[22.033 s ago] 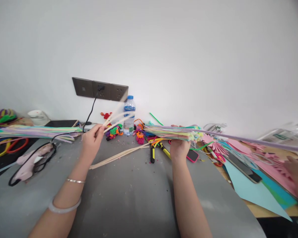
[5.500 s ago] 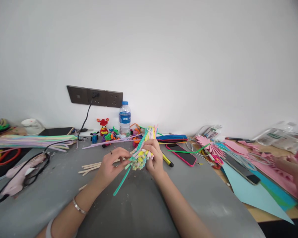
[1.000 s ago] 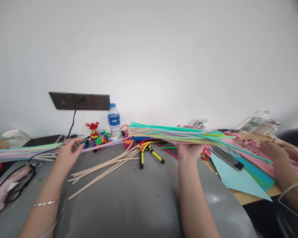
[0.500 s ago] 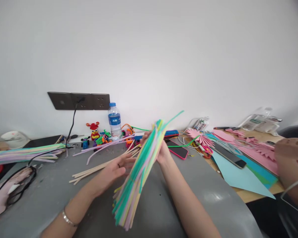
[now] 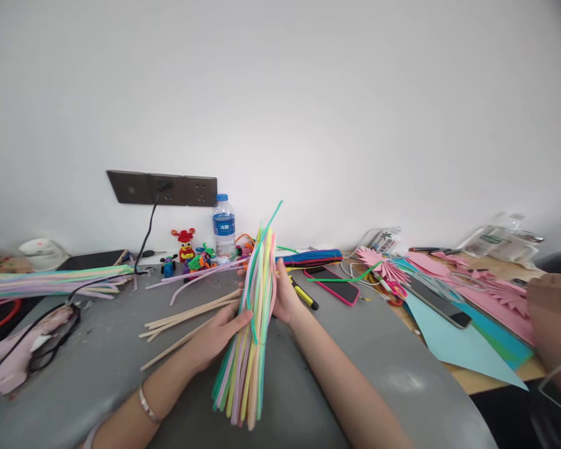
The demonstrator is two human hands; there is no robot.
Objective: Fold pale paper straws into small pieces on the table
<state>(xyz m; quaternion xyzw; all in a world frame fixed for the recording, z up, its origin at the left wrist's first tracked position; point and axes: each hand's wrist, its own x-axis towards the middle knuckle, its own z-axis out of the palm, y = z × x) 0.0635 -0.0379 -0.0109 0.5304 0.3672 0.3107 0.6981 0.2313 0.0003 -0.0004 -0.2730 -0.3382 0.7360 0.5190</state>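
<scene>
A thick bundle of pastel pipe cleaners [image 5: 250, 349] is held up over the grey table, leaning slightly, its lower end fanned out toward me. One green stem pokes out above the top. My left hand [image 5: 225, 327] grips the bundle's left side near the middle, thumb across the front. On the upper right side, my right hand [image 5: 284, 294] is closed around it; most of its fingers are hidden behind the stems. Left of the bundle, several pale wooden-looking sticks [image 5: 182, 316] lie on the table.
Pipe-cleaner figures [image 5: 186, 246] and a water bottle [image 5: 224, 227] stand by the wall. Left are more pastel stems [image 5: 75, 284] and a pink glue gun [image 5: 23, 355] with its cord. A pink-cased phone [image 5: 334, 285], yellow cutter [image 5: 305, 294] and coloured paper [image 5: 458, 343] lie right, near another person's hand [image 5: 552, 308].
My left hand has closed onto the bundle, which has become more upright and turned. The yellow cutter has come into sight, and the view has swung slightly left.
</scene>
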